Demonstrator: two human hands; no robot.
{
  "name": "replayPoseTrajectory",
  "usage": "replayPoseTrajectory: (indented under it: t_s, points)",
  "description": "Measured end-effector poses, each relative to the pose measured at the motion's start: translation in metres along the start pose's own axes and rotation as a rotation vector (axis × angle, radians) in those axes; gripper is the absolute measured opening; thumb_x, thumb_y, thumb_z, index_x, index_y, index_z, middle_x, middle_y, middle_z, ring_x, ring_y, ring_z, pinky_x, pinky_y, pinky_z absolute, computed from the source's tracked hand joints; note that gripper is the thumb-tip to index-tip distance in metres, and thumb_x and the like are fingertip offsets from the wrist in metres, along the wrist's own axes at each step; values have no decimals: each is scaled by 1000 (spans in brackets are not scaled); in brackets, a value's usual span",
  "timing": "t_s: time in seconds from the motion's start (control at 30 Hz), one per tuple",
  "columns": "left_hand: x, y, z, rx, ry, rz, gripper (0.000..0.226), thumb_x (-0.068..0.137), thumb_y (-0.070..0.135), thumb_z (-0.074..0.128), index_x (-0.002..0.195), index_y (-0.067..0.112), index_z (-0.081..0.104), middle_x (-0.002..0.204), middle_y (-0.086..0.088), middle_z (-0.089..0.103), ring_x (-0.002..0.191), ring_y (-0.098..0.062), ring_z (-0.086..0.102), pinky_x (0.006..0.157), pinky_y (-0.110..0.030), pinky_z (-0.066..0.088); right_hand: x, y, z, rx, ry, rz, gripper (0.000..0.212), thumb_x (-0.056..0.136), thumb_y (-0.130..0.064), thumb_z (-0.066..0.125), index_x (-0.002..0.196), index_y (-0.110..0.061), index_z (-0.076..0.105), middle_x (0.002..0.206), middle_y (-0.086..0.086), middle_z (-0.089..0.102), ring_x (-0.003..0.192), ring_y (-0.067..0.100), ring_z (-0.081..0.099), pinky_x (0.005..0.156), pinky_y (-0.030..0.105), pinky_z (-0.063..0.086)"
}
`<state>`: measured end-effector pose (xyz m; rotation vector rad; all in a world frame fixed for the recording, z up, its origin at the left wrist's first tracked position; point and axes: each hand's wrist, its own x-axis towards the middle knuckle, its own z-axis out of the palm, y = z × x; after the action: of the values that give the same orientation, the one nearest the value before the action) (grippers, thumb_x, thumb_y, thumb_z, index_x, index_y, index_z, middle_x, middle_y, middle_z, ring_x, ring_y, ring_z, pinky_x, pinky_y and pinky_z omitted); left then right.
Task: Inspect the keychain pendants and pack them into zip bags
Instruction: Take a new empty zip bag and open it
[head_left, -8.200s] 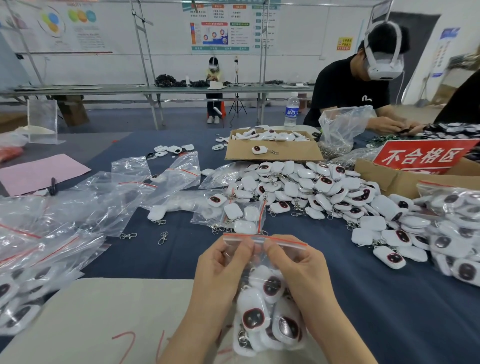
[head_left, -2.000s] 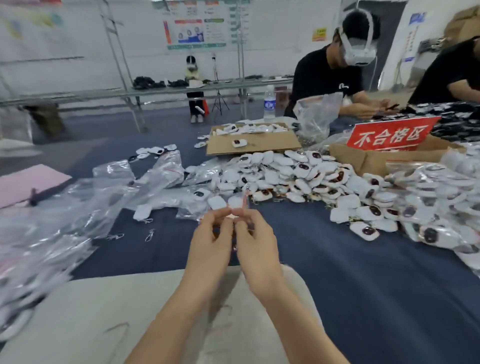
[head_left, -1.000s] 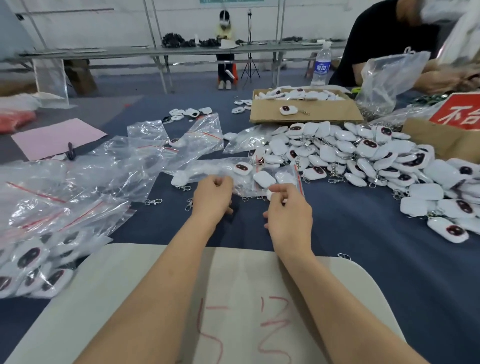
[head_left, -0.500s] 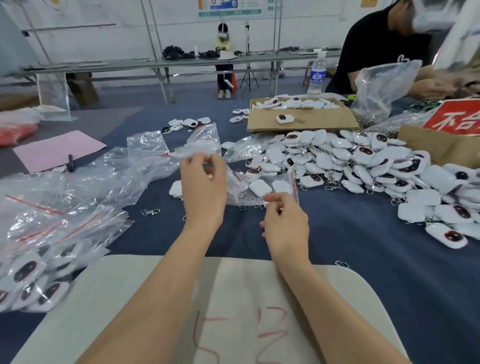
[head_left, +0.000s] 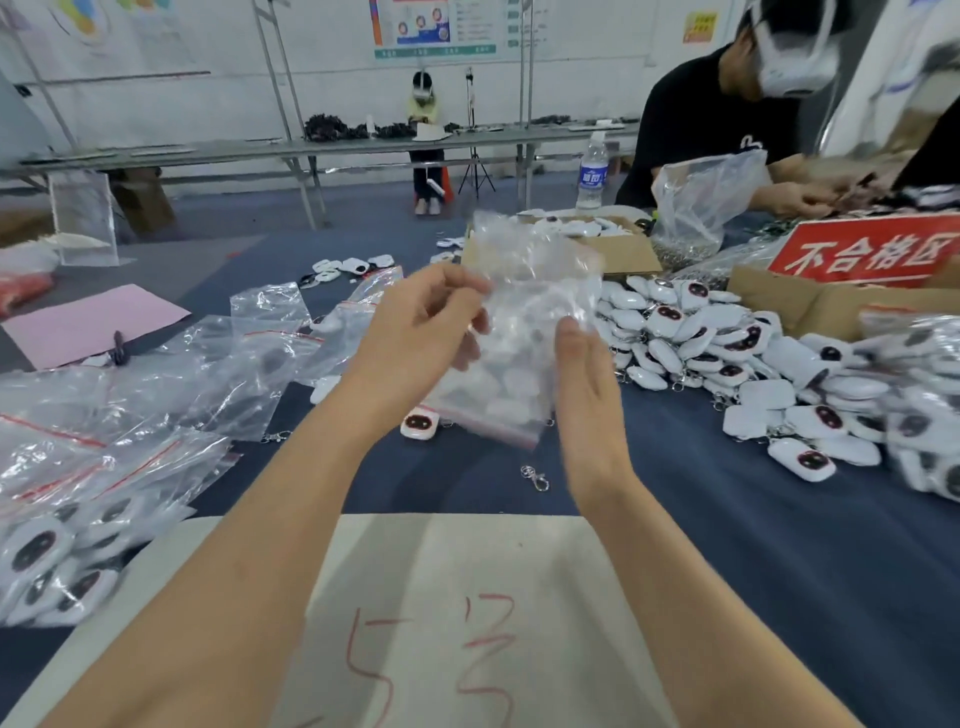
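— Start at the left edge. What have I got?
— I see filled bags (head_left: 47, 561) at the near left of the counter (head_left: 753, 545). Behind them is a spread of empty zip bags (head_left: 197, 364), and a pink sheet (head_left: 88, 325) lies further back.
— And my left grip?
— My left grip (head_left: 421, 332) is raised above the counter, fingers curled and pinching the zip bag (head_left: 524, 312) near its upper end. The bag hangs with its red seal strip (head_left: 483, 430) at the bottom. The white pendants (head_left: 498, 384) inside it show only as a blur.
— Anything under it?
— A single pendant (head_left: 418, 423) lies face up on the counter just below the bag's lower left corner. A loose metal clasp (head_left: 535, 478) lies nearer to me, apart from it.
— Right grip?
— My right grip (head_left: 587, 384) is released, fingers straight, palm turned toward the bag's right edge. I can't tell whether it touches the plastic, because that part is smeared.
— Further right?
— There's the pendant pile (head_left: 727, 353) on the counter, with a cardboard box (head_left: 623, 254) behind it and a red sign (head_left: 872, 249) at the far right. A person in a black top (head_left: 717, 119) works across the counter.
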<state>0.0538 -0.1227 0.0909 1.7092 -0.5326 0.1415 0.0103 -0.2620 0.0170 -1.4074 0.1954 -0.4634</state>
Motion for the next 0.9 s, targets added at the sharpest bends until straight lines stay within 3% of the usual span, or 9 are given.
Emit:
replayPoseTrajectory:
  t_s: [0.1,0.23,0.33,0.4,0.47,0.63,0.73,0.83,0.9]
  points:
    - [-7,0,8,35,-169,-101,19,101,8,51,99,15,68,68,6,64,54,-10,56,52,-23,47,6,-20,-25,72,10,106,51,94,-48,65,137,-23,58,113,-8,74,107,16,69,96,38,56]
    - [-33,-26,22,-126,-175,-297,26,99,38,60,118,23,66,98,5,77,80,-9,70,77,-27,55,-5,-22,-46,153,196,155,13,95,-21,68,103,-12,73,82,-2,75,76,16,70,66,26,60]
    - [-63,-51,37,-259,-176,-456,25,97,29,64,120,20,65,101,-4,77,84,-11,73,74,-26,58,-18,-13,-60,290,335,259,11,93,-18,67,83,-15,71,67,-6,71,64,11,67,64,26,57]
    - [-75,-59,49,-401,-162,-489,19,98,10,61,117,12,64,86,-8,73,70,-14,71,63,-24,57,-27,-5,-67,315,370,337,8,93,-16,65,88,-13,71,72,0,71,58,9,66,56,23,54]
    - [-78,-61,54,-517,-108,-517,17,99,3,58,112,9,65,80,-8,70,62,-16,68,56,-26,57,-35,-5,-75,298,426,340,22,93,-16,64,115,-14,67,95,6,73,76,14,68,64,24,54]
    - [-82,-61,49,-169,-216,-509,13,98,10,63,107,14,71,75,-2,64,51,-9,53,47,-18,46,-43,-17,-98,-163,571,-10,46,96,-18,57,139,-29,49,134,-7,52,118,9,52,92,29,47]
    - [-88,-59,51,8,-335,-463,14,98,13,64,109,18,69,71,0,61,46,-11,47,44,-19,41,-45,-17,-93,-537,345,-339,34,97,-22,56,129,-34,59,119,-22,56,116,-1,49,101,30,43]
    - [-90,-52,54,-63,-362,-472,21,97,13,64,117,19,68,79,0,64,57,-12,51,50,-21,41,-45,-3,-80,-781,-138,-316,30,99,-33,55,129,-36,62,122,-21,63,117,4,53,102,27,42]
    - [-92,-48,57,-380,-259,-593,29,97,10,63,127,11,62,96,-8,73,74,-17,63,61,-24,53,-43,13,-75,-902,-335,-235,27,102,-35,53,125,-29,66,120,-8,69,115,13,59,101,32,44]
